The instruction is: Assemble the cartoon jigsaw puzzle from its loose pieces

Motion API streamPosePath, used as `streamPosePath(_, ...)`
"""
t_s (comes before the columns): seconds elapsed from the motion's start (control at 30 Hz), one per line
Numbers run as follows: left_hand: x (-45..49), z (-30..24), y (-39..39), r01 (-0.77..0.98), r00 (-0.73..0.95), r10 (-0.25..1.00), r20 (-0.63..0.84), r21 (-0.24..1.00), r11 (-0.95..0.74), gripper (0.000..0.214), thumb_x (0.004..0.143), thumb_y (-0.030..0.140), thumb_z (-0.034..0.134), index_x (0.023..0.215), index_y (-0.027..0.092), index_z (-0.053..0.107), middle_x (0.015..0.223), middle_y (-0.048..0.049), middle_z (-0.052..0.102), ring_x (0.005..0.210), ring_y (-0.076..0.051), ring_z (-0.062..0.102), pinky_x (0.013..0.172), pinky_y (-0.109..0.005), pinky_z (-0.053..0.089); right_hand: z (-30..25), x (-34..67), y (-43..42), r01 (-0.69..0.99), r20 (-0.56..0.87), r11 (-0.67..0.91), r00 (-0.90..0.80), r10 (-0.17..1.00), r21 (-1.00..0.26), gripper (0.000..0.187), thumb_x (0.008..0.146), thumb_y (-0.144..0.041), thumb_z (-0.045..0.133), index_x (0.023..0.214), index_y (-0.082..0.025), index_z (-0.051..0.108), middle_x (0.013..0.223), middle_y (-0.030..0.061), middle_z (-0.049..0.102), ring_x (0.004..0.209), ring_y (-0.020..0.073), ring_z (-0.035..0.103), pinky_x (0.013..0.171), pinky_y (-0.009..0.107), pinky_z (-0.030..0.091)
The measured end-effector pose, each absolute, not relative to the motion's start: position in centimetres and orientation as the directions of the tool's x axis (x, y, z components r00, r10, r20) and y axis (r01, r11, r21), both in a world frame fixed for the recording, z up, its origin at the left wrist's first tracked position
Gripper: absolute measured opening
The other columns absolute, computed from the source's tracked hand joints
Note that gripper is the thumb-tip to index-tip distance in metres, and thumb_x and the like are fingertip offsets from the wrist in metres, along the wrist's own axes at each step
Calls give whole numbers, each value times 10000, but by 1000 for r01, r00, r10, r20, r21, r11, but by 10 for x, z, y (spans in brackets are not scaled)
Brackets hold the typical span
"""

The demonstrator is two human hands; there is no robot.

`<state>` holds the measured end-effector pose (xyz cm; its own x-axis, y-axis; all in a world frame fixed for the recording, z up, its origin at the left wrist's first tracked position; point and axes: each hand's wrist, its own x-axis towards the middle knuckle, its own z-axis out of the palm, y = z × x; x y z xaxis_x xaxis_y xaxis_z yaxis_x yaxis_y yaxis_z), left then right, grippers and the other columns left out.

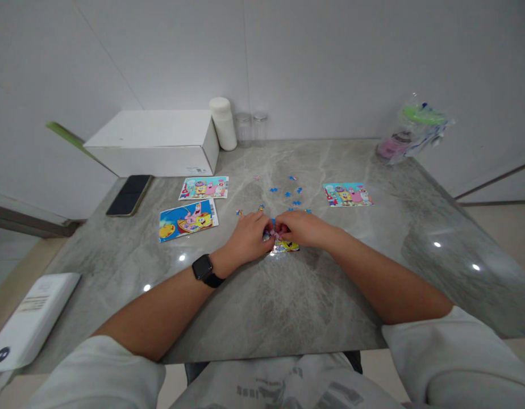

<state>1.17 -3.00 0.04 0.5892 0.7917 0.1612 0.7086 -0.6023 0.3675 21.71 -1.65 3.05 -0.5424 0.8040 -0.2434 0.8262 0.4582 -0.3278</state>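
A partly joined jigsaw puzzle [287, 247] with yellow and pink cartoon print lies flat on the grey table, between my hands. My left hand [250, 236] has its fingers curled on the puzzle's left edge, thumb close to the index finger. From the right, my right hand [303, 227] pinches at the puzzle's upper part, where a small pinkish jigsaw piece seems to be between the fingertips. The fingers cover much of the puzzle. Beyond them lie several loose jigsaw pieces [288, 194], mostly blue, some partly hidden behind the hands.
Printed cartoon cards lie left [189, 220], farther back [203, 188] and right [348, 194]. A phone [129, 196], white box [149, 159], white bottle [224, 125], glass jars [244, 130] and plastic bag [416, 133] stand around. A white power bank [34, 318] is front left.
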Motion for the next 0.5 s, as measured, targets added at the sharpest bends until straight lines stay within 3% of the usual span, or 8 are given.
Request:
streamPosePath(0.17, 10, 0, -27, 642, 581, 794, 178, 500, -582, 61, 871, 266, 669, 900, 213, 670, 902, -55, 705, 916, -245, 636, 847, -391, 469, 29, 217, -17, 825, -235, 463, -545, 805, -326, 133, 878, -239, 720, 1005, -212, 753, 943, 61, 767, 862, 212, 665, 699, 288, 371)
streamPosePath(0.3, 5, 2, -24, 555, 516, 845, 140, 697, -454, 72, 888, 275, 662, 881, 220, 708, 832, -15, 722, 815, -199, 639, 784, -344, 488, 28, 219, -15, 814, -227, 472, -558, 798, -339, 139, 866, -231, 733, 1001, -215, 757, 940, 59, 768, 862, 211, 666, 699, 285, 370)
streamPosePath(0.4, 0, 4, -21, 453, 431, 897, 98, 836, -309, 157, 918, 326, 644, 986, 216, 734, 877, -14, 743, 793, -175, 652, 743, -312, 506, 29, 221, -13, 798, -218, 459, -564, 796, -389, 128, 863, -236, 742, 986, -210, 763, 902, 48, 769, 825, 198, 662, 696, 279, 381)
streamPosePath(0.5, -3, 4, -18, 389, 356, 928, 109, 886, -253, 251, 935, 357, 628, 1099, 213, 751, 921, -27, 755, 807, -172, 656, 757, -312, 522, 31, 221, -11, 763, -177, 418, -559, 810, -494, 160, 823, -222, 772, 981, -204, 762, 890, 31, 770, 792, 175, 658, 694, 263, 402)
